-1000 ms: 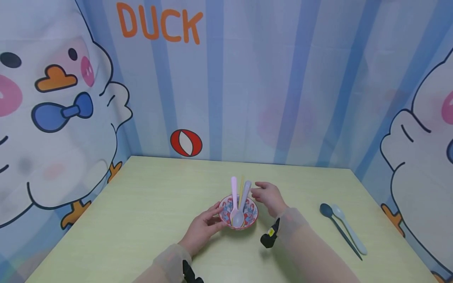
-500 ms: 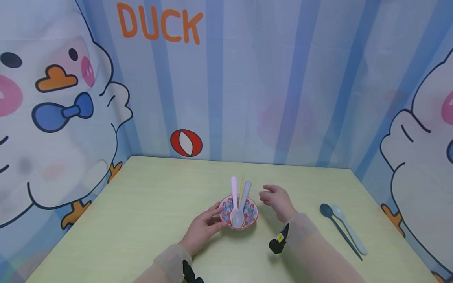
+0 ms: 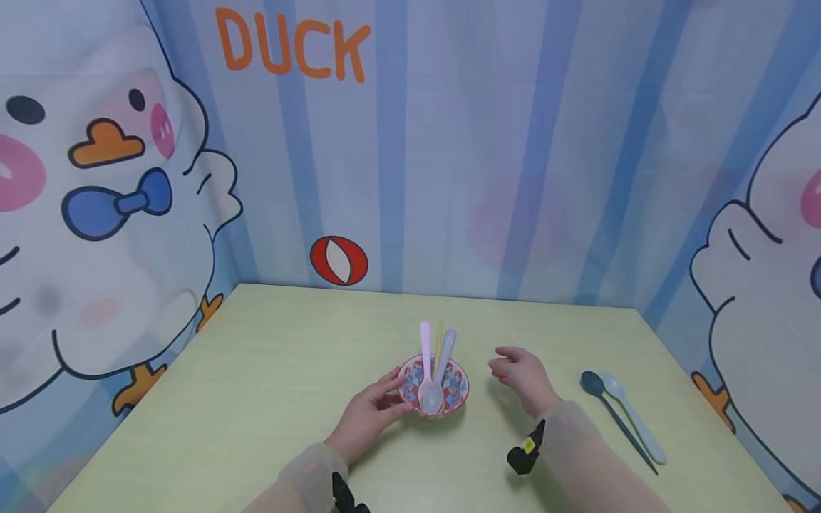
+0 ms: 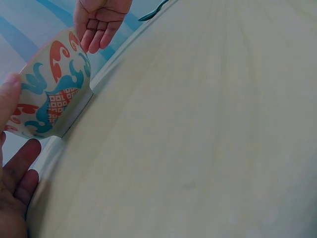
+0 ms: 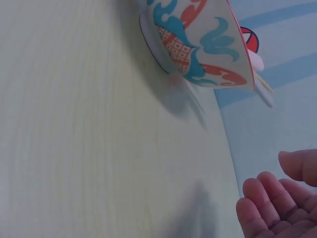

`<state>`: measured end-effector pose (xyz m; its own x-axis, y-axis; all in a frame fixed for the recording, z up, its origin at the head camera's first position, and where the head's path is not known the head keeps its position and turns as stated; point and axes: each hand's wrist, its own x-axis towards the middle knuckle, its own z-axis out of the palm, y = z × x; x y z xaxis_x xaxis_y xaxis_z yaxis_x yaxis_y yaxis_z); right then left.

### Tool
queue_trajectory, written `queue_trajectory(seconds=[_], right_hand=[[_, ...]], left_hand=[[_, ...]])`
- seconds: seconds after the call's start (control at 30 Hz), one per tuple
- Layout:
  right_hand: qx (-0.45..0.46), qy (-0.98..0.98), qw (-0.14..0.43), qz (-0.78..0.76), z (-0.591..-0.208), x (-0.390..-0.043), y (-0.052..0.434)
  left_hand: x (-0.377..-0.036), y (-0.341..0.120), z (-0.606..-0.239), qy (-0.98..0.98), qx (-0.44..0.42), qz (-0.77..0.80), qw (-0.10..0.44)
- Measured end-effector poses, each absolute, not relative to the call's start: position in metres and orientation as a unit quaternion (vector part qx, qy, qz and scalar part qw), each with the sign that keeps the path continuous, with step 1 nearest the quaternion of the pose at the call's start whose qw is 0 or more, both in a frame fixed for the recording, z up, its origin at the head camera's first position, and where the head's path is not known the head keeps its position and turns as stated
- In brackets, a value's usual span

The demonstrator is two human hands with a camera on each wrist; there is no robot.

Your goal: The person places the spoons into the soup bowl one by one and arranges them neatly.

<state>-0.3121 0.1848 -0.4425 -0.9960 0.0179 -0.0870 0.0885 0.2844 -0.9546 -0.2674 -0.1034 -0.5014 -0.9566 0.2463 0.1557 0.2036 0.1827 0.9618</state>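
Observation:
A bowl [image 3: 458,388] with a red rim and a red-and-blue pattern stands on the table. My left hand [image 3: 367,415] holds its left side, fingers by the rim and thumb toward the front; in the left wrist view a fingertip [image 4: 9,96] lies against the wall. A pink spoon [image 3: 425,349], a pale lilac spoon [image 3: 444,356] and a thin yellow stick [image 3: 439,338] lean in the bowl, handles pointing to the back. Apart from the bowl, my right hand [image 3: 524,377] hovers to its right with loosely bent fingers and nothing in them.
To the right on the pale wooden table [image 3: 308,342] lie a dark teal spoon [image 3: 593,383] with a pointed handle and a light blue spoon [image 3: 631,413], side by side. A printed curtain [image 3: 449,142] with ducks and stripes stands behind the table.
My right hand has drawn away from the bowl and spoon handles, moving right and slightly toward the front. The left hand and the bowl have stayed in place.

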Motion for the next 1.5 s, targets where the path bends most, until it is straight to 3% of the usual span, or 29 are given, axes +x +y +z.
queue_trajectory(seconds=[1.2,1.5], right_hand=[[0.061,0.878,0.009,-0.475,-0.443,-0.272,0.276],[0.072,0.905,-0.019,-0.418,-0.442,-0.259,0.298]], left_hand=[[-0.268,-0.104,-0.501,0.769,0.139,0.623,0.019],[-0.268,-0.103,-0.502,0.765,0.143,0.628,0.015]])
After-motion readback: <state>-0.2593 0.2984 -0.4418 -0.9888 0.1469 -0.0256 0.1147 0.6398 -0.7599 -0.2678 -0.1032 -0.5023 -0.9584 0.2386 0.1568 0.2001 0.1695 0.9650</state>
